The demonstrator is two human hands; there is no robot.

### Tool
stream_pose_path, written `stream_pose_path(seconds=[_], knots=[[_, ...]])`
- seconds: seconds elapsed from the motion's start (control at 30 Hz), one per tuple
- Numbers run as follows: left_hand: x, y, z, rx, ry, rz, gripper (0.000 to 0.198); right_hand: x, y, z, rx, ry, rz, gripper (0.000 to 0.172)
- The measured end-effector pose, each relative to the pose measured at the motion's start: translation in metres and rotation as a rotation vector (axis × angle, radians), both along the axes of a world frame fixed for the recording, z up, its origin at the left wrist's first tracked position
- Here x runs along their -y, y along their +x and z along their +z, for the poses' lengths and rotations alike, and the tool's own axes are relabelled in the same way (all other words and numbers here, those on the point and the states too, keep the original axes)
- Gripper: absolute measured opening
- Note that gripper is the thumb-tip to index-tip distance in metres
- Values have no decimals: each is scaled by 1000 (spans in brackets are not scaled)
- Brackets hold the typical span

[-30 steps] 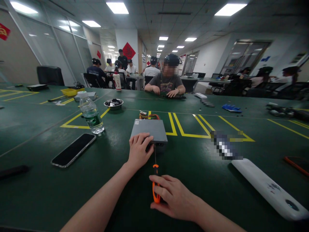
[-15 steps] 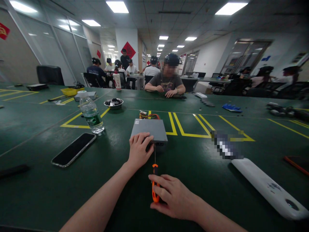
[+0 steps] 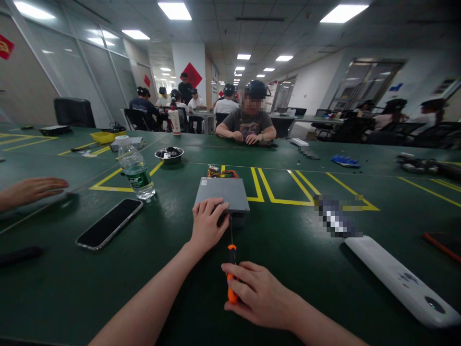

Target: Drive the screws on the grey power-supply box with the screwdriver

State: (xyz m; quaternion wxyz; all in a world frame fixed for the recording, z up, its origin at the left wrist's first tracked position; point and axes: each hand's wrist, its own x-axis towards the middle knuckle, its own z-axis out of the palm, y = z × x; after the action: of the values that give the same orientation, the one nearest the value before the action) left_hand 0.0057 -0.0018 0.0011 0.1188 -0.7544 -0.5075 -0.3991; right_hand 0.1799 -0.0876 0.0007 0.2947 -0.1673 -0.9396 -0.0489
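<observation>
Open-plan room, ceiling panels (image 3: 175, 11) lit; green desk (image 3: 288, 245) marked out in yellow tape lines (image 3: 293, 203)

Box (image 3: 225, 190), grey metal, one, lying flat mid-desk ahead of the person; coloured wires (image 3: 226, 174) bundled at its far edge

Left grip (image 3: 209, 225), laid over the near edge of the box, fingers on top, thumb at the front; whether it clasps the box or merely rests there cannot be told

Screwdriver (image 3: 232, 252), orange and black, one, shaft pointing to the front of the box beside the left thumb; contact at the tip too small to tell

Right grip (image 3: 257, 290), closed on the screwdriver's handle

Bottle (image 3: 136, 173), clear plastic, green label, one, standing left of the box

Phone (image 3: 110, 224), dark screen up, one, nearer the person

Metal bowl (image 3: 169, 160), one, beyond the bottle, dark pieces inside

Another person's hand (image 3: 34, 191), one, at the left edge, over the desk

White device (image 3: 396, 278), elongated, one, right side, far end pixelated

Blue item (image 3: 345, 161), one, farther off

Co-worker (image 3: 248, 124), grey shirt, seated across the desk, both hands at its far edge
</observation>
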Motion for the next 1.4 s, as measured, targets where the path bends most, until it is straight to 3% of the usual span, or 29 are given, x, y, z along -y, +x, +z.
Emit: stream_pose_path(seconds=[0.13, 0.37, 0.6, 0.87, 1.03, 1.17, 1.4], knots=[[0, 0, 0, 1, -4, -1, 23, 0, -1, 7, 102, -4, -2, 25], [-1, 0, -1, -1, -5, 3, 24, -2, -2, -4, 28, 97, 3, 16], [0, 0, -1, 1, -7, 2, 23, 0, 0, 5, 82, -19, -29, 28], [0, 0, 0, 9, -11, 3, 23, -1, -1, -4, 39, 45, -7, 17], [1, 1, 1, 2, -7, 8, 23, 1, 0, 1, 42, -48, -37, 24], [1, 1, 1, 2, -10, 6, 23, 2, -1, 4, 110, -9, -28, 26], [1, 1, 0, -3, -8, 5, 23, -1, -1, -4, -46, 68, -15, 16]])
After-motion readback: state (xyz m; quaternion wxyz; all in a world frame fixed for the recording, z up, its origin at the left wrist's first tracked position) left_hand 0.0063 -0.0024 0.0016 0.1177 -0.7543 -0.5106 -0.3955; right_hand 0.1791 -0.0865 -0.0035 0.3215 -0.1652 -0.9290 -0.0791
